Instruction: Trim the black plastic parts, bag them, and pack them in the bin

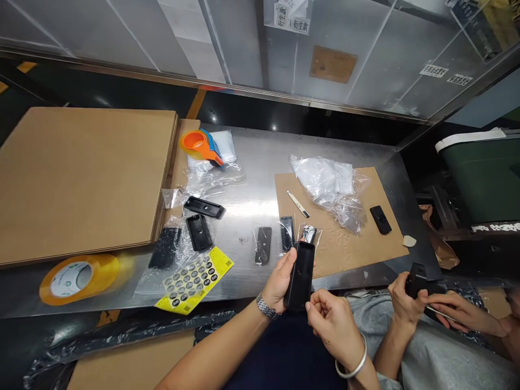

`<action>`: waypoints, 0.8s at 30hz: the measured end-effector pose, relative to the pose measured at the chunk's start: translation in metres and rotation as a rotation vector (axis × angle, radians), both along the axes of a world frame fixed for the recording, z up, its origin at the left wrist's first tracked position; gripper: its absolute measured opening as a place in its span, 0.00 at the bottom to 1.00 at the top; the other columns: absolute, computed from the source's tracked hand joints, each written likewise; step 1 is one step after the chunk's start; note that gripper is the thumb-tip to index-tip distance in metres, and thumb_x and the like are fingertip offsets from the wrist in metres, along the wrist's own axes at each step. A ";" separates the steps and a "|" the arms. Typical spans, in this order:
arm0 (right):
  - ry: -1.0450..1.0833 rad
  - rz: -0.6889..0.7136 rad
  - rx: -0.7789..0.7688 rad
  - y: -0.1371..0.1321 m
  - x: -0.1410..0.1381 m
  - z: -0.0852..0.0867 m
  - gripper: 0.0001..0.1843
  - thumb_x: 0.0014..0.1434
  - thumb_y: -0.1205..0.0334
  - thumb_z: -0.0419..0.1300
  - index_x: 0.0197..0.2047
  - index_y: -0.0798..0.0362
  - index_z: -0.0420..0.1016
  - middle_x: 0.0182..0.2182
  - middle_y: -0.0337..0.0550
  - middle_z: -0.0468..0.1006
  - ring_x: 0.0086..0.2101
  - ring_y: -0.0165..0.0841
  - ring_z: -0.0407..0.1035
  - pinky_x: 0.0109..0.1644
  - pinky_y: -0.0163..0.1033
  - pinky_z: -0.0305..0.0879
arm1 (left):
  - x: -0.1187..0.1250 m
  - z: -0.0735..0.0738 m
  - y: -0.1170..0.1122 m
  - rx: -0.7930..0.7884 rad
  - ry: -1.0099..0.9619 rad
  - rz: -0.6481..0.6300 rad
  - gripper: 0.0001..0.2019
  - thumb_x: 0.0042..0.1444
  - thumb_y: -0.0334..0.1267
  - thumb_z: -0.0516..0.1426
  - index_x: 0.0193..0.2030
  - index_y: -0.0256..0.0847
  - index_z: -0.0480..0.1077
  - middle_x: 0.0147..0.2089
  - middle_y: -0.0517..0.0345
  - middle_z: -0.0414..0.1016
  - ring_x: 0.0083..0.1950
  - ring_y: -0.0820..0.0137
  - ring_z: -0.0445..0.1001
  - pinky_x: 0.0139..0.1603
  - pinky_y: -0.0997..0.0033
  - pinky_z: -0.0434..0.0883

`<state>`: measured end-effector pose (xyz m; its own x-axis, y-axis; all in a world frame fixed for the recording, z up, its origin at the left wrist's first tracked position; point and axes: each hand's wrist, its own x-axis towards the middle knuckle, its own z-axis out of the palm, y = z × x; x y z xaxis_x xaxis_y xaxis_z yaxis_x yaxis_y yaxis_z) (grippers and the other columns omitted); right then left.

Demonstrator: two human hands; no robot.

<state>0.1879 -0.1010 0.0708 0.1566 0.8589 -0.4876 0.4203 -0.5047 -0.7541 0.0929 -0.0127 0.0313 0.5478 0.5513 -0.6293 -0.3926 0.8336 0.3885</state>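
My left hand (280,281) is wrapped round a long black plastic case (299,275), held upright over the near edge of the metal table (252,211). My right hand (331,319) sits just right of the case's lower end, fingers pinched together; what they pinch, if anything, is too small to make out. Beyond the case lie three small black parts in clear bags (286,234).
A yellow sticker sheet (195,280), tape roll (79,277), more black parts (199,230), stacked cardboard (81,173), an orange tape dispenser (201,146) and plastic bags (331,189) cover the table. At the right, another person's hands (422,303) hold a black part.
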 end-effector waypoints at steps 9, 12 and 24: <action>0.107 -0.253 0.143 -0.007 0.003 -0.019 0.20 0.55 0.55 0.54 0.49 0.55 0.63 0.37 0.47 0.74 0.31 0.30 0.70 0.33 0.33 0.66 | 0.002 0.002 0.001 0.058 0.123 0.064 0.28 0.45 0.51 0.58 0.53 0.43 0.64 0.30 0.59 0.72 0.25 0.77 0.68 0.25 0.79 0.65; 0.136 -0.209 0.168 -0.003 -0.003 -0.028 0.33 0.51 0.55 0.59 0.57 0.56 0.54 0.45 0.51 0.71 0.38 0.34 0.69 0.37 0.36 0.67 | 0.006 0.003 -0.003 0.075 0.166 0.078 0.30 0.44 0.52 0.57 0.55 0.45 0.63 0.31 0.59 0.73 0.27 0.74 0.69 0.27 0.77 0.66; 0.827 -0.554 0.170 -0.005 -0.008 -0.031 0.22 0.51 0.53 0.57 0.50 0.51 0.68 0.45 0.45 0.73 0.47 0.40 0.65 0.50 0.46 0.62 | -0.004 0.009 -0.002 0.171 0.006 0.050 0.23 0.48 0.36 0.59 0.53 0.44 0.64 0.50 0.55 0.69 0.50 0.69 0.65 0.49 0.73 0.61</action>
<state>0.1800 -0.1064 0.0398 0.2227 0.8358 -0.5019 -0.5280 -0.3294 -0.7828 0.0888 -0.0145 0.0403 0.5134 0.6774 -0.5269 -0.4294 0.7344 0.5257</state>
